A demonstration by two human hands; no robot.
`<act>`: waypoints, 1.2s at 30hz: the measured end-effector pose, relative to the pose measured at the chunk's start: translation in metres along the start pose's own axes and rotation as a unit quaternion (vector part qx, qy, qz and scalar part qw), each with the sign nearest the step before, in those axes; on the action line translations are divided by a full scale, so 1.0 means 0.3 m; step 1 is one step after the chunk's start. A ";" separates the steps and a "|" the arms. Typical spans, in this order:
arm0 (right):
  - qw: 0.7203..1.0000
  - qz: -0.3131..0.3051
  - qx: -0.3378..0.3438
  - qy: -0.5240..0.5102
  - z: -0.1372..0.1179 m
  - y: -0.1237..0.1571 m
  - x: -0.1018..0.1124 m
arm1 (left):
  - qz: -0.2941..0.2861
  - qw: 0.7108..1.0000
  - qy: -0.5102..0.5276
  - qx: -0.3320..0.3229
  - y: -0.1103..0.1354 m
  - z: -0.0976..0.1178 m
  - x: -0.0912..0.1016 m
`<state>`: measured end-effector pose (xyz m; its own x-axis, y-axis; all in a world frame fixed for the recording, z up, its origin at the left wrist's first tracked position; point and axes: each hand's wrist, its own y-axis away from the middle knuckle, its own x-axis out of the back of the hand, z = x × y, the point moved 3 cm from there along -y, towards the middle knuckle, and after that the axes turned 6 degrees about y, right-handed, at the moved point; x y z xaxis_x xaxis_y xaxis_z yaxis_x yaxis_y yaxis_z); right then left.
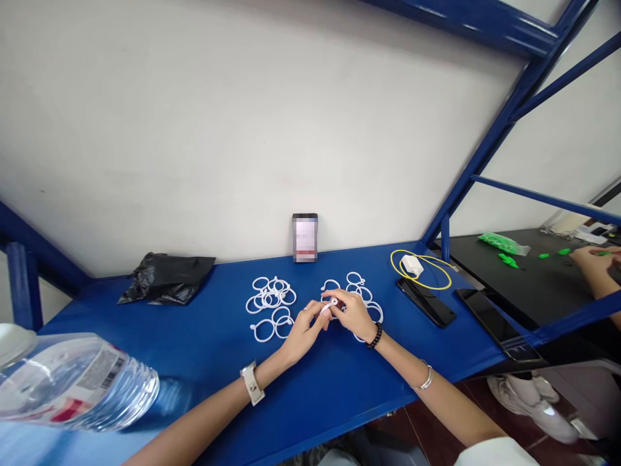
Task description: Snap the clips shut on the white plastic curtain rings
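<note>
1. Two hands meet on one white ring (331, 304), on the blue bench just in front of the upright phone (305, 237).
2. L hand (303, 331): fingertips pinched on the ring's left side.
3. R hand (353, 312): fingers curled, gripping the ring's other side.
4. Left ring pile (270, 301) lies front-left of phone; right ring pile (361, 288) front-right, partly under R hand.

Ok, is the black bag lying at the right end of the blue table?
No, the black bag lies at the left end of the table, close to the wall.
</note>
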<state>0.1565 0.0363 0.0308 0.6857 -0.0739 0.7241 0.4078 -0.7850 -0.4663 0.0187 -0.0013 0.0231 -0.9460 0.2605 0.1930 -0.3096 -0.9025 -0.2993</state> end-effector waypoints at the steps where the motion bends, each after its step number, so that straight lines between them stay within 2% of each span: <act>1: 1.000 0.007 -0.010 0.000 0.003 0.002 -0.002 | 0.001 1.000 0.013 0.008 -0.002 -0.002 0.001; 4: 1.000 0.022 0.005 0.018 0.002 0.008 -0.009 | 0.005 0.998 0.053 0.037 -0.008 -0.019 0.001; 8: 0.989 0.046 0.126 0.059 -0.021 0.018 -0.007 | -0.017 0.993 0.098 0.071 -0.011 -0.039 -0.015; 10: 0.985 0.063 0.140 0.074 -0.026 0.019 -0.001 | -0.036 0.989 0.119 0.080 -0.010 -0.039 -0.026; 13: 0.992 0.071 0.069 0.074 -0.018 0.015 0.009 | -0.044 0.983 0.158 0.079 -0.010 -0.034 -0.035; 15: 0.996 0.052 0.037 0.066 -0.014 0.014 0.008 | -0.050 0.977 0.189 0.083 -0.010 -0.034 -0.038; 19: 0.999 0.017 0.033 0.036 -0.019 0.020 -0.004 | -0.080 0.963 0.232 0.115 -0.003 -0.044 -0.046; 25: 0.998 0.001 -0.022 -0.065 -0.027 0.025 -0.013 | -0.087 0.965 0.215 0.120 0.001 -0.035 -0.040; 30: 0.973 -0.040 -0.111 -0.197 -0.029 0.034 -0.032 | -0.098 0.973 0.194 0.080 0.000 0.005 -0.040; 33: 0.952 -0.053 -0.151 -0.260 -0.024 0.035 -0.048 | -0.098 0.977 0.184 0.054 0.006 0.025 -0.050; 36: 0.925 -0.097 -0.196 -0.310 -0.018 0.030 -0.063 | -0.116 0.983 0.139 0.027 0.012 0.044 -0.062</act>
<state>0.1440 0.0273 0.0157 0.8858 0.3647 0.2870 0.3941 -0.9177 -0.0501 0.0363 -0.0140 0.0307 -0.8428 0.5380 -0.0156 -0.5210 -0.8229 -0.2266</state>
